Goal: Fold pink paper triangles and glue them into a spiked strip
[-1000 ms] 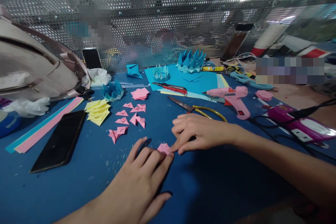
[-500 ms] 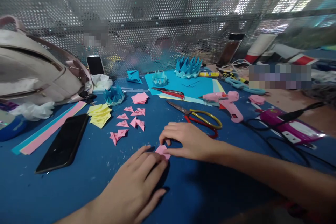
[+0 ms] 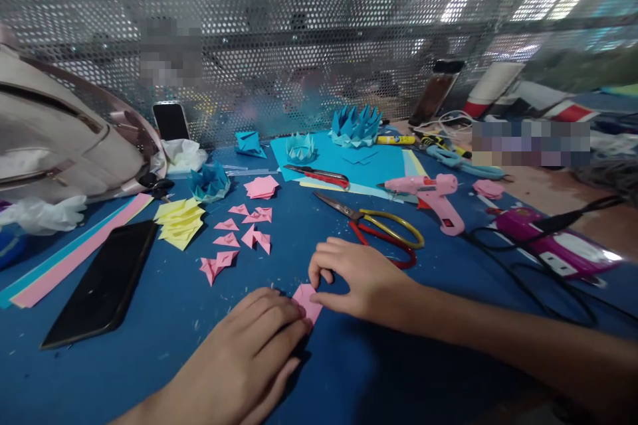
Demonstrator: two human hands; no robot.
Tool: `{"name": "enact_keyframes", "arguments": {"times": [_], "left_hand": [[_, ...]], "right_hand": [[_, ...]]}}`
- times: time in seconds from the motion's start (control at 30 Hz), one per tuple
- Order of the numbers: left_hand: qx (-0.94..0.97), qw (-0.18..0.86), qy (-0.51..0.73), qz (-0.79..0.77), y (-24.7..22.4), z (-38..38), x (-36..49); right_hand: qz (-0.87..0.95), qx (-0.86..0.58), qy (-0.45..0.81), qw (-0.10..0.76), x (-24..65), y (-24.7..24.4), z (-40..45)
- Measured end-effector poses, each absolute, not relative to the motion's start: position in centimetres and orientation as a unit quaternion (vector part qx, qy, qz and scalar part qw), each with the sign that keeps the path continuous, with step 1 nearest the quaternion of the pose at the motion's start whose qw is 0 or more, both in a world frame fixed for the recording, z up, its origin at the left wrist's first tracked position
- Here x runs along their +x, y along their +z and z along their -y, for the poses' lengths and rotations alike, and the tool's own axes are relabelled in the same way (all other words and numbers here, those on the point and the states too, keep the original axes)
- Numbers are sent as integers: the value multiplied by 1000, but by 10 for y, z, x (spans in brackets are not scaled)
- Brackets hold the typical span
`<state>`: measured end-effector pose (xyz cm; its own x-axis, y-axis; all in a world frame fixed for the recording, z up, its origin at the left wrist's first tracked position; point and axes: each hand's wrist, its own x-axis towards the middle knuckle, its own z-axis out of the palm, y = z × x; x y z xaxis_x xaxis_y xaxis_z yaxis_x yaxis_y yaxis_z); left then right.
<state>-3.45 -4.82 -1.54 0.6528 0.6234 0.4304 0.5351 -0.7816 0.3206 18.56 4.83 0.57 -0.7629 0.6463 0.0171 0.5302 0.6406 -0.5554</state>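
A small piece of folded pink paper point(image 3: 308, 301) lies flat on the blue tabletop between my hands. The fingers of my left hand point(image 3: 249, 345) are bent over its left and lower edge and hold it down against the table. From the other side, my right hand point(image 3: 366, 282) has its fingers curled, with the thumb on the paper's right edge. My left fingertips cover part of the paper. Several folded pink pieces point(image 3: 227, 239) lie beyond my left hand, near a stack of pink paper point(image 3: 260, 188).
Scissors point(image 3: 371, 226) lie just beyond my right hand, with a pink glue gun point(image 3: 433, 196) to their right. Further back are a utility knife point(image 3: 319, 176) and blue folded-paper crowns point(image 3: 355, 126). On the left lie yellow pieces point(image 3: 180, 222), paper strips point(image 3: 80, 249) and a phone point(image 3: 102, 285).
The view has shifted slightly. My left fingers have slid back toward the lower left, so more of the pink paper shows. My right thumb stays at its edge.
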Motion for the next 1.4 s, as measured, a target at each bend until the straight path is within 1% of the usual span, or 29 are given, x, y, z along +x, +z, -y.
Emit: {"name": "enact_keyframes", "arguments": {"times": [0.27,0.43,0.6,0.77,0.83,1.0,1.2,1.27,1.4], "left_hand": [[904,77,271,-323,-14,50,-39],[889,93,255,-369,-10,50,-38],[886,97,246,-380,-8,48,-35],[889,71,236,-386,-7,47,-33],[895,57,232,-377,-7,47,-33],[903,40,231,-360,-6,47,-32],[910,32,214,-353,-4,46,-33],[912,35,215,-347,-3,46,-33],[911,40,220,-346,-3,45,-33]], "right_hand": [[896,-308,283,151,183,1,-50],[918,-280,226,164,181,0,-48],[945,-211,159,193,182,-2,-47],[973,-142,74,166,185,-3,-50],[980,-116,62,151,186,0,-52],[984,-78,103,120,193,14,-64],[987,-67,138,57,202,30,-78],[986,-67,140,60,202,29,-78],[981,-66,154,94,200,20,-77]]}}
